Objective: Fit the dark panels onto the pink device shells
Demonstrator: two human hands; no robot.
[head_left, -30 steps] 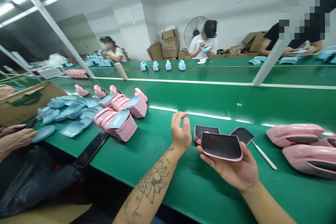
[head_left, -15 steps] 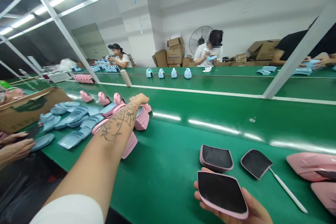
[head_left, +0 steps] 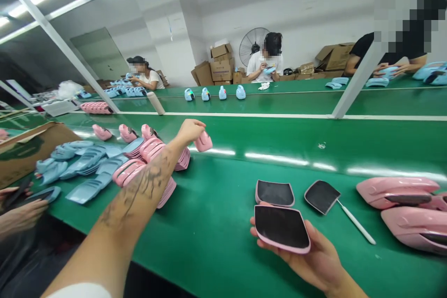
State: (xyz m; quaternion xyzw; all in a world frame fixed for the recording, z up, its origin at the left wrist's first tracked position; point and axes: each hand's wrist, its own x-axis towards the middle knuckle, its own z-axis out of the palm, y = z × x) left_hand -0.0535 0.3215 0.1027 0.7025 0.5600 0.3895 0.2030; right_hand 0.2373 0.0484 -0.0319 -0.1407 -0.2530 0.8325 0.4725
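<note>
My left hand (head_left: 190, 131) is stretched far out over the bench, its fingers closed on a small curved pink plastic piece (head_left: 203, 141). Just below that arm are stacks of pink curved plastic panels (head_left: 130, 171), partly hidden by the forearm. My right hand (head_left: 319, 256) holds a pink-edged panel with a black face (head_left: 282, 227), face up and tilted toward me. Right behind it rests a similar black-faced panel stack (head_left: 275, 193). Another black-faced panel (head_left: 321, 196) lies to the right, with a white-handled tool (head_left: 356, 222) touching its corner.
Large glossy pink shells (head_left: 414, 226) lie at the right. Pale blue panels (head_left: 84, 160) and a cardboard box (head_left: 31, 149) crowd the left, near a co-worker's hands (head_left: 24, 219). A slanted white post (head_left: 356, 84) rises from the bench. Several people work across it.
My left hand has lifted a pink piece off the stacks and moved slightly right. My right hand keeps the black-faced panel. The view has shifted a little to the right.
</note>
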